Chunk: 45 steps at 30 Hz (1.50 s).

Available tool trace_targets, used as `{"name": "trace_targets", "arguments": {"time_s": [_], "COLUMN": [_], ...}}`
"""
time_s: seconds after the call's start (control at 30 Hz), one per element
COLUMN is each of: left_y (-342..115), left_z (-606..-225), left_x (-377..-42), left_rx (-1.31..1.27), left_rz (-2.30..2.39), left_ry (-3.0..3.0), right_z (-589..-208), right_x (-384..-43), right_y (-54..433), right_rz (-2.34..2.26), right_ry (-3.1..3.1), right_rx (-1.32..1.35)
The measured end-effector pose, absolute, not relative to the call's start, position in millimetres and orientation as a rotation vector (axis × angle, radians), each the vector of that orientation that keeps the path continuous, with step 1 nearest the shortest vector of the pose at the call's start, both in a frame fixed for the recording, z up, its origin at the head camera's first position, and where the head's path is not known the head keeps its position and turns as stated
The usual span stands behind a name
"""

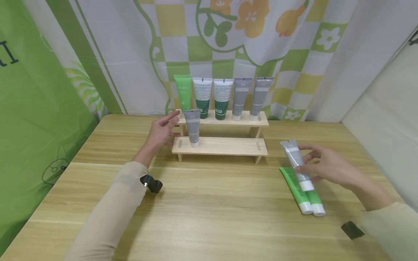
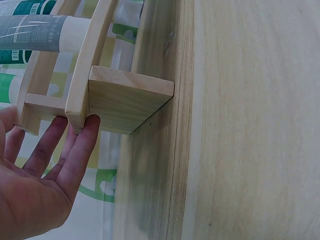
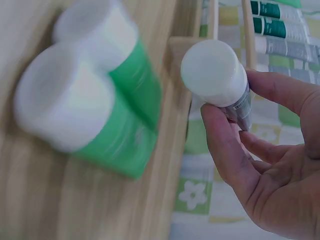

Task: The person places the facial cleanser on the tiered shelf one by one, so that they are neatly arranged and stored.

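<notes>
My right hand [image 1: 326, 165] pinches a grey tube with a white cap [image 1: 295, 159] between thumb and fingers, cap end low. It overlaps two green tubes [image 1: 295, 190] lying side by side on the table. At the left end of a two-step wooden rack [image 1: 222, 146], my left hand [image 1: 160, 132] has its fingers extended, with fingertips right at the step ends in the left wrist view. Close to that hand, another grey tube [image 1: 192, 127] stands cap-down on the lower step. On the upper step stand a green tube [image 1: 183, 92], two white-and-green tubes [image 1: 202, 96] and two grey tubes [image 1: 241, 98].
The rack stands near the back of the wooden table [image 1: 209, 206]. Behind it hangs a checked, flowered curtain [image 1: 202, 47]. Green cloth [image 1: 36, 90] hangs at the left, and a pale wall [image 1: 388, 83] borders the right side. Dark straps show at both wrists.
</notes>
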<state>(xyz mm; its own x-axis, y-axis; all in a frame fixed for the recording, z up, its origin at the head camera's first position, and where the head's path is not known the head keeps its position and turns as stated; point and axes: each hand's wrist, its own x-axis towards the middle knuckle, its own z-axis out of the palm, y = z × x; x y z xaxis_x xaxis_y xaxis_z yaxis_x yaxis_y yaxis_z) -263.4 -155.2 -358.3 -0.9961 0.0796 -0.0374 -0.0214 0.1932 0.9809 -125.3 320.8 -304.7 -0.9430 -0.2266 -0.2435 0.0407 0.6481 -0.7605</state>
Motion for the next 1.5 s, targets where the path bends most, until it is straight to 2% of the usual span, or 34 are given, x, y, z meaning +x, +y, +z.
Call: {"name": "trace_targets", "arguments": {"time_s": [0.67,1.23,1.5], "left_y": [-157,-157,-158], "left_z": [-358,-357,-358], "left_x": [-265,-267,-267], "left_rx": [0.038,0.031,0.031], "left_rz": [1.983,1.98,1.989], "left_ry": [2.349,2.332,2.33], "right_z": [-288,-300,-309], "right_x": [-165,-198,-209], "right_y": [238,173,145], "right_rz": [-1.441,-1.644,-1.717], "right_ry": [2.465,2.48,2.507], "right_rx": [-0.317,-0.403,-0.53]}}
